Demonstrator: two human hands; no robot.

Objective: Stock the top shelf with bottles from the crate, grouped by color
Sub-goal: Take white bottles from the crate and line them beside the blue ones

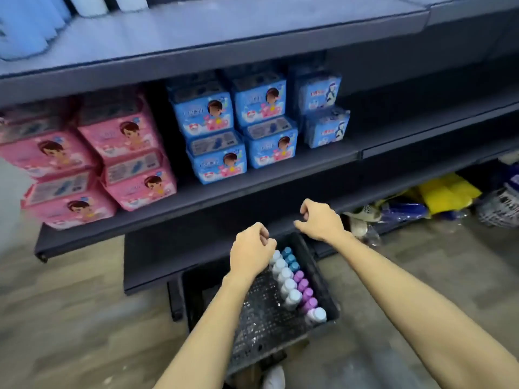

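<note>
left hand [250, 255] clenched, empty | right hand [320, 220] clenched, empty | crate [261, 318] beneath | packs [207, 113]: labels unreadable

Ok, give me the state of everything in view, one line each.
crate, on the floor, partly filled
bottles, in rows along the crate's right side
left hand, fingers curled, holding nothing, above the crate
right hand, fingers curled, holding nothing
upper shelf, mostly bare
pink packs, stacked on the middle shelf
blue packs, stacked on the middle shelf
</note>
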